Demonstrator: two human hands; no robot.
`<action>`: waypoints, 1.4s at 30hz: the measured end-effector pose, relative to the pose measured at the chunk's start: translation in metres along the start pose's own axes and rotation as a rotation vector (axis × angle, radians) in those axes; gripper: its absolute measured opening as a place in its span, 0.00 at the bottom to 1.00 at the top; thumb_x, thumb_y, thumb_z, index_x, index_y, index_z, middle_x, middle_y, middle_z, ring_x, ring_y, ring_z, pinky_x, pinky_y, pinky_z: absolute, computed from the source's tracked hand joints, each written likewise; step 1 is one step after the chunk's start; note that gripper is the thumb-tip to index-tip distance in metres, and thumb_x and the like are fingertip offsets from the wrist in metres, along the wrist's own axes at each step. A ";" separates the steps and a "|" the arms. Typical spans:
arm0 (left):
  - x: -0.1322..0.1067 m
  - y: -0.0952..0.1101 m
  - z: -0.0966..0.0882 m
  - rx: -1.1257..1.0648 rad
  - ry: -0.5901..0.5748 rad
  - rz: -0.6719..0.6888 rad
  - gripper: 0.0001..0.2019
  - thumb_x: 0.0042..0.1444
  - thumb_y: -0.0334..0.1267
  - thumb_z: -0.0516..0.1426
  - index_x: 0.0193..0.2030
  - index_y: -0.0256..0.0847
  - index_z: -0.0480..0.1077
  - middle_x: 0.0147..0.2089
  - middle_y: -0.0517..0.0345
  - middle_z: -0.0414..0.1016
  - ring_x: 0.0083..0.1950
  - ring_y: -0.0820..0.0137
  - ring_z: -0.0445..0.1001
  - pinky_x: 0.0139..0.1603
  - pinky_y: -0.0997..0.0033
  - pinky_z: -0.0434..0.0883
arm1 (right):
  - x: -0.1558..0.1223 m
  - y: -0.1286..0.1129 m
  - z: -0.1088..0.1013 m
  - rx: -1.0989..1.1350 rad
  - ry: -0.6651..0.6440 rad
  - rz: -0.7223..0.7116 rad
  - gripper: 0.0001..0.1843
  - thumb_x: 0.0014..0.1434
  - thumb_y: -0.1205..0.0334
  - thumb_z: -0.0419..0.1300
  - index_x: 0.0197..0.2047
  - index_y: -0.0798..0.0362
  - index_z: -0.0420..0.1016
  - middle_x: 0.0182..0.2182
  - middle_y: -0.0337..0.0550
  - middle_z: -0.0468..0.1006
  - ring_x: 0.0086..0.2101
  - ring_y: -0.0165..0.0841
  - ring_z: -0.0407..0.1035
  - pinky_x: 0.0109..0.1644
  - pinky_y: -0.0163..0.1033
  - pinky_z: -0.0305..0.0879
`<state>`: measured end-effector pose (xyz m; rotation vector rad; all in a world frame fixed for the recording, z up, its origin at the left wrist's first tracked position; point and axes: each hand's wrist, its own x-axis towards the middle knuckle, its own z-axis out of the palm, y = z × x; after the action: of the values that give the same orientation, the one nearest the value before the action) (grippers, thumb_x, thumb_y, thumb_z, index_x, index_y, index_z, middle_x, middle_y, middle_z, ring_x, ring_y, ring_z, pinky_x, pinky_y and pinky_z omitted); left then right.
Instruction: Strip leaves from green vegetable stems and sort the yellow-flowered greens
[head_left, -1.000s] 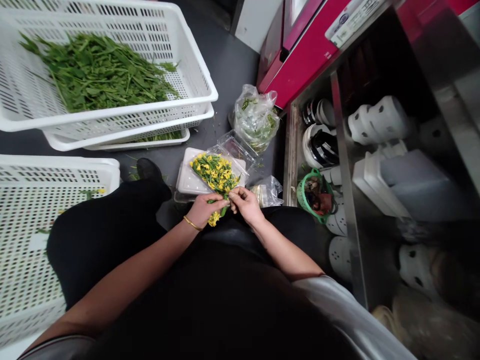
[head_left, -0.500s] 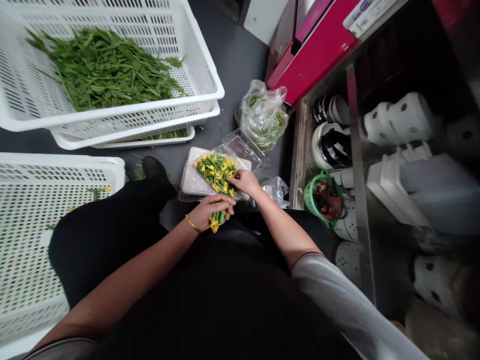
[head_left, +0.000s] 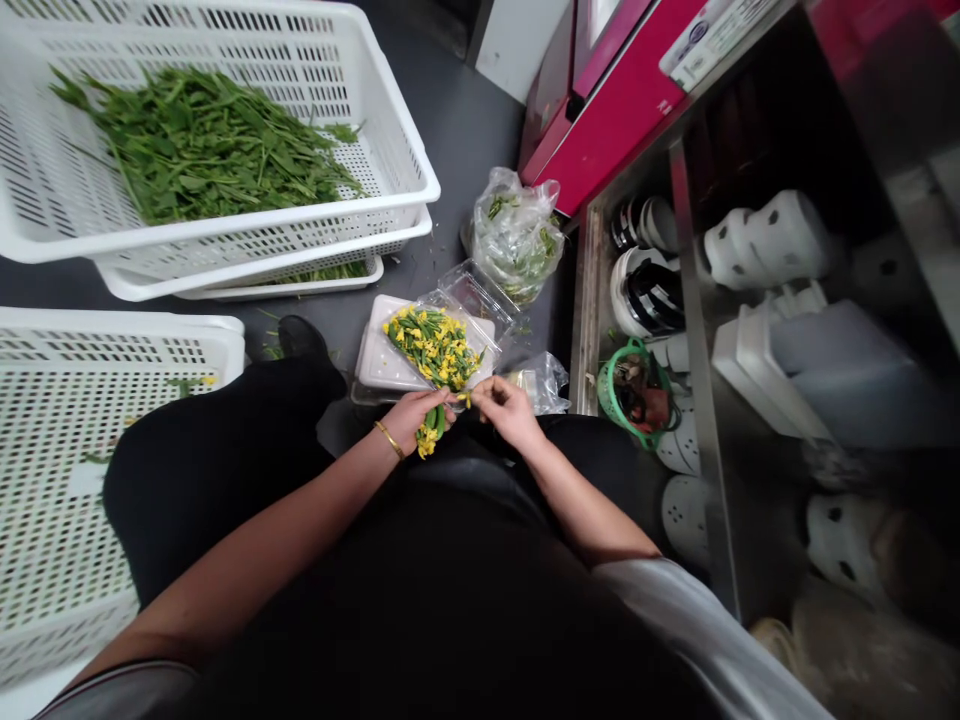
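Note:
My left hand (head_left: pixel 418 418) is wrapped around a small bunch of green stalks with yellow flowers (head_left: pixel 429 436), blossoms hanging out below the fingers. Close beside it, my right hand (head_left: pixel 510 410) pinches a single yellow-flowered stalk (head_left: pixel 465 399) between thumb and fingers, near the left fingertips. Just beyond both hands, a heap of the same flowered stalks (head_left: pixel 435 345) lies in a clear plastic box. Its clear lid (head_left: pixel 480 295) is folded back on the far side. Under the box is a pale, whitish container (head_left: pixel 382 365).
Leafy greens fill part of a white crate (head_left: pixel 375 205) at upper left. Another white crate (head_left: pixel 60 450) stands at my left. A clear bag of greens (head_left: pixel 517 240) sits beyond the box. On the right, a metal shelf (head_left: pixel 694 350) holds crockery and a green basket (head_left: pixel 609 385).
My right hand has drawn back from the heap toward my left hand, bringing a yellow-flowered stalk with it. My left hand keeps its bunch. The view has shifted slightly.

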<state>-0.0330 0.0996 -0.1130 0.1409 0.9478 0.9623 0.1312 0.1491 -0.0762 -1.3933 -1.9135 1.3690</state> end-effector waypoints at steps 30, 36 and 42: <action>-0.005 0.007 -0.005 0.565 -0.180 0.356 0.10 0.44 0.41 0.63 0.24 0.34 0.75 0.23 0.58 0.73 0.26 0.73 0.67 0.30 0.75 0.64 | -0.023 -0.037 -0.010 -0.261 -0.095 -0.188 0.14 0.57 0.53 0.56 0.39 0.55 0.69 0.28 0.40 0.73 0.26 0.25 0.66 0.32 0.31 0.64; -0.017 0.013 0.004 0.809 -0.386 0.411 0.05 0.46 0.35 0.61 0.27 0.39 0.78 0.27 0.55 0.75 0.30 0.70 0.70 0.34 0.75 0.65 | -0.010 -0.019 0.001 0.028 -0.308 0.002 0.14 0.57 0.52 0.54 0.29 0.54 0.65 0.20 0.35 0.71 0.19 0.23 0.62 0.24 0.30 0.61; -0.028 0.017 0.002 0.493 -0.379 0.289 0.07 0.47 0.39 0.60 0.26 0.37 0.76 0.26 0.53 0.73 0.27 0.72 0.69 0.29 0.75 0.66 | 0.000 0.003 -0.007 0.118 -0.463 0.202 0.19 0.52 0.45 0.57 0.29 0.55 0.65 0.16 0.32 0.69 0.16 0.25 0.64 0.22 0.31 0.62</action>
<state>-0.0489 0.0894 -0.0861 0.8662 0.8051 0.9034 0.1383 0.1523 -0.0757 -1.3252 -1.9570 2.0128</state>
